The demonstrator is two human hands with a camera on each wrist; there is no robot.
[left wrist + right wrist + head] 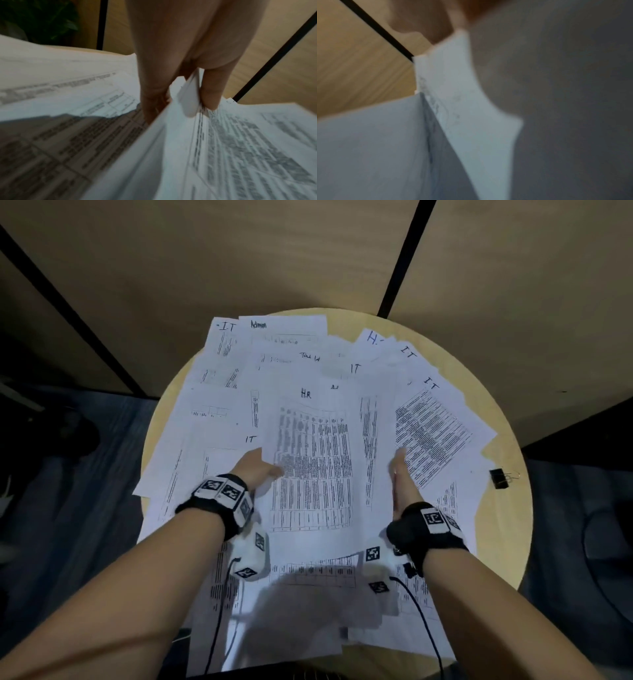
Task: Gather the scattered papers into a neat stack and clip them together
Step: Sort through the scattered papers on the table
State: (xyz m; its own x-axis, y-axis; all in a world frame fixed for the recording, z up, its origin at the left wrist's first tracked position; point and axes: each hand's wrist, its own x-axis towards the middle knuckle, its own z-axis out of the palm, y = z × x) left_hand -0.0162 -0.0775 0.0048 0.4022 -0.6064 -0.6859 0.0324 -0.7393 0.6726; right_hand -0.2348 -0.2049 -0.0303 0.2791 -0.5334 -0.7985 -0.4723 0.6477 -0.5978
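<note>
Pinching limp, slippery papers (311, 460) at mid-frame edges — left hand (255, 470) grips; right hand (402, 481) lies flat, fingers straight — best squared by the sides.

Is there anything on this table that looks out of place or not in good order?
Yes. The papers lie fanned at different angles over the round table, and some hang past its near and left edges. The binder clip sits alone by the right edge. Nothing looks torn or spilled.

Printed papers (313, 460) scattered; binder clip (498, 478) beside
</note>
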